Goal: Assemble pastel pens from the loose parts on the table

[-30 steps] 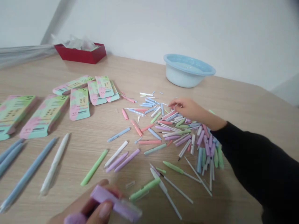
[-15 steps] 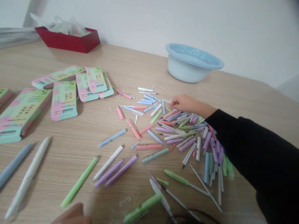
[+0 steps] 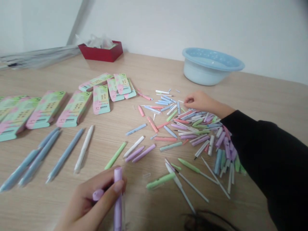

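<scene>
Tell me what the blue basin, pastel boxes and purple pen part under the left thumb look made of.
Blue basin: probably moulded plastic, smooth, given its unbroken wall and flared rim.
Pastel boxes: likely thin printed card, judging by flat panels and folded edges; gloss unclear.
Purple pen part: seemingly smooth plastic, from its even colour; blur leaves its sheen open.

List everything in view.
Table: one, pale wood, throughout
Wall: one, white, behind
Tray: one, red, back left
Plastic: uncounted, clear, in tray
Blurred bundle: one, greyish, far left
Basin: one, blue, back right
Cartons: about nine, multicoloured, left
Pens: at least three, blue, front left
Other pens: about five, white, purple, green, left to centre
Pen parts: many, mixed colours, centre to right
Dark strands: uncounted, dark, bottom
Held parts: two visible, purple, bottom
Sleeve: one, black, right
Left grip: one, around held parts
Right grip: one, by pen parts
</scene>
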### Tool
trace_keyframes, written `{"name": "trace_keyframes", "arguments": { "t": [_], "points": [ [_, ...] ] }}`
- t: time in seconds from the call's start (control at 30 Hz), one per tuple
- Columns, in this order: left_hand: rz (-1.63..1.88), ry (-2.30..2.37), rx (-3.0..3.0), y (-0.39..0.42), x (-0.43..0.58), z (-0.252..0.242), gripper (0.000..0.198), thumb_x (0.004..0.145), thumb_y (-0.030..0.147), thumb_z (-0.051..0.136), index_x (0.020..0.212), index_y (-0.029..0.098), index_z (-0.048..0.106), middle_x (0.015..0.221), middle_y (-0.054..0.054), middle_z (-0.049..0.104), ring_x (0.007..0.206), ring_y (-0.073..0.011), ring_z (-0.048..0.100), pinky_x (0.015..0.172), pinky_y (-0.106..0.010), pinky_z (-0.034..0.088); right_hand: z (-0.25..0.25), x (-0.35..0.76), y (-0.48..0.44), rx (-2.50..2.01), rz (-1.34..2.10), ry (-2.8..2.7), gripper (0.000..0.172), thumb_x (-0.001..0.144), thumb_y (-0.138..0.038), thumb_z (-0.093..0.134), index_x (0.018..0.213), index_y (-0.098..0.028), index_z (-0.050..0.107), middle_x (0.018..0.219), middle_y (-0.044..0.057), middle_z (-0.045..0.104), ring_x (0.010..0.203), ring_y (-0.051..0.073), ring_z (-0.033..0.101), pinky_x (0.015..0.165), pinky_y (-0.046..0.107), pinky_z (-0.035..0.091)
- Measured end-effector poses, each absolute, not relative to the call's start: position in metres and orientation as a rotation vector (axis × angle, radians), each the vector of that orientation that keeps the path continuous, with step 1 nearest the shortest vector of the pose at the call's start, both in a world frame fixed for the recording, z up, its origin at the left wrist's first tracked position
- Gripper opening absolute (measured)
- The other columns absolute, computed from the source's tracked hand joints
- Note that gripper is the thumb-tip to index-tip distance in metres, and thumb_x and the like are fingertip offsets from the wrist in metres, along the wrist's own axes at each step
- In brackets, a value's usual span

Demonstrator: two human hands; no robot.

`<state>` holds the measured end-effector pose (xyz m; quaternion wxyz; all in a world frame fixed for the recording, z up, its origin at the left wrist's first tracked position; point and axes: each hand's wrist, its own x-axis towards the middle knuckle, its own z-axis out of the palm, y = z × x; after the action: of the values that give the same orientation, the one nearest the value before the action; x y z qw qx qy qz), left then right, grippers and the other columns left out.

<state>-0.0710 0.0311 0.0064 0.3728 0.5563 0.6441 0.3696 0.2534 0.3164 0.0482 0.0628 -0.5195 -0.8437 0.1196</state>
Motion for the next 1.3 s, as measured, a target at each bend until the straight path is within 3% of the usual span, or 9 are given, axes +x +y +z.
{"name": "trace_keyframes", "arguments": {
  "t": [0.17, 0.23, 0.33, 0.43, 0.63, 0.7, 0.83, 1.03, 1.3],
  "points": [
    [0.931, 1.535, 1.608, 0.03, -0.058, 0.023, 0.039, 0.094, 0.036, 0.061, 0.059, 0.021, 0.054, 0.057, 0.002, 0.051, 0.054, -0.0132, 0.047, 0.054, -0.023, 0.039, 0.067, 0.252, 0.246, -1.378, 0.436, -2.445, 0.034, 0.093, -0.028, 0.051, 0.115, -0.019, 0.075, 0.099, 0.01, 0.076, 0.086, 0.024, 0.066, 0.077, 0.036, 0.048],
    [0.947, 1.514, 1.545, 0.024, -0.05, 0.026, 0.038, 0.096, 0.038, 0.058, 0.062, 0.02, 0.057, 0.06, 0.002, 0.052, 0.058, -0.0139, 0.049, 0.056, -0.023, 0.039, 0.068, 0.246, 0.201, -1.207, 0.56, -2.404, 0.032, 0.093, -0.026, 0.049, 0.108, -0.025, 0.077, 0.098, 0.008, 0.075, 0.085, 0.024, 0.064, 0.077, 0.037, 0.046],
    [0.99, 1.45, 1.423, 0.017, -0.036, 0.029, 0.037, 0.096, 0.042, 0.056, 0.067, 0.019, 0.06, 0.061, 0.002, 0.047, 0.059, -0.0139, 0.044, 0.056, -0.025, 0.037, 0.058, 0.233, 0.131, -1.183, 0.919, -2.304, 0.028, 0.089, -0.019, 0.047, 0.087, -0.024, 0.074, 0.068, 0.001, 0.061, 0.061, 0.017, 0.052, 0.063, 0.032, 0.041],
    [1.066, 1.389, 1.383, 0.012, -0.021, 0.031, 0.035, 0.095, 0.041, 0.057, 0.07, 0.018, 0.062, 0.062, 0.003, 0.047, 0.059, -0.0134, 0.042, 0.058, -0.026, 0.036, 0.039, 0.219, 0.077, -1.21, 1.247, -2.165, 0.026, 0.09, -0.02, 0.047, 0.084, -0.023, 0.072, 0.062, -0.002, 0.051, 0.058, 0.015, 0.048, 0.059, 0.03, 0.038],
    [1.092, 1.356, 1.55, 0.0, 0.004, 0.031, 0.028, 0.094, 0.028, 0.058, 0.069, 0.018, 0.064, 0.067, 0.001, 0.058, 0.065, -0.0148, 0.052, 0.063, -0.026, 0.039, 0.028, 0.195, 0.023, -1.158, 1.407, -1.989, 0.021, 0.096, -0.031, 0.051, 0.086, -0.022, 0.067, 0.079, 0.001, 0.06, 0.071, 0.016, 0.053, 0.067, 0.031, 0.041],
    [1.08, 1.331, 1.585, -0.003, 0.011, 0.029, 0.027, 0.094, 0.026, 0.059, 0.068, 0.019, 0.063, 0.067, 0.001, 0.058, 0.064, -0.015, 0.053, 0.063, -0.026, 0.039, 0.031, 0.188, 0.014, -1.135, 1.401, -1.984, 0.024, 0.095, -0.037, 0.058, 0.077, -0.021, 0.061, 0.077, 0.0, 0.058, 0.071, 0.016, 0.051, 0.065, 0.031, 0.04],
    [1.068, 1.26, 1.607, 0.0, 0.019, 0.021, 0.025, 0.094, 0.026, 0.058, 0.072, 0.019, 0.066, 0.069, 0.001, 0.059, 0.066, -0.016, 0.055, 0.066, -0.027, 0.042, 0.03, 0.197, 0.007, -1.199, 1.315, -1.997, 0.029, 0.094, -0.031, 0.06, 0.068, -0.021, 0.052, 0.075, 0.0, 0.058, 0.068, 0.015, 0.052, 0.063, 0.029, 0.04],
    [0.936, 1.289, 1.553, 0.014, 0.009, 0.017, 0.026, 0.095, 0.026, 0.054, 0.097, 0.018, 0.079, 0.081, -0.003, 0.067, 0.075, -0.0188, 0.061, 0.072, -0.03, 0.046, 0.015, 0.259, 0.019, -1.663, 0.604, -2.098, 0.029, 0.093, -0.032, 0.056, 0.066, -0.022, 0.054, 0.067, 0.001, 0.052, 0.062, 0.018, 0.05, 0.06, 0.033, 0.034],
    [0.812, 1.081, 1.61, 0.015, 0.009, 0.017, 0.033, 0.098, 0.022, 0.054, 0.123, 0.022, 0.076, 0.08, -0.001, 0.067, 0.077, -0.0176, 0.063, 0.077, -0.028, 0.049, -0.013, 0.267, 0.027, -1.715, 0.383, -2.297, 0.025, 0.096, -0.022, 0.051, 0.072, -0.02, 0.058, 0.076, 0.006, 0.057, 0.069, 0.021, 0.056, 0.067, 0.035, 0.04]
  ]
}}
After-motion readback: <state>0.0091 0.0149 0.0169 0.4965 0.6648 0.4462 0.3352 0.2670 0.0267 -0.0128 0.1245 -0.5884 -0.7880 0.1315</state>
